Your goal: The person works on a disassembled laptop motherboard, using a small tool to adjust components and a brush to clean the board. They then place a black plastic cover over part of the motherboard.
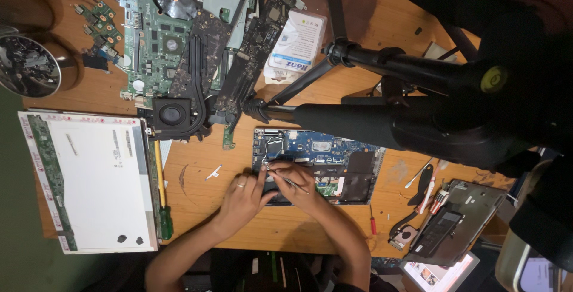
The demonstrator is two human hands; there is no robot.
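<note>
On the wooden table point(197, 190), a blue laptop circuit board point(319, 164) lies flat just below a black tripod point(382, 113), and both hands work at its lower left corner. The right hand point(295, 181) is closed around a thin metal tool point(285, 178), its tip on the board, while the left hand point(242, 199), wearing a ring, presses its fingers on the board's edge, gripping nothing. A white laptop screen panel point(89, 181) lies well to the left.

A wooden worktop point(203, 202) holds a bare laptop screen panel point(89, 178) at left with a green-handled screwdriver point(162, 205) beside it. Green circuit boards point(179, 35) and a black fan point(172, 115) lie above. A black tripod point(382, 113) crosses the right.
</note>
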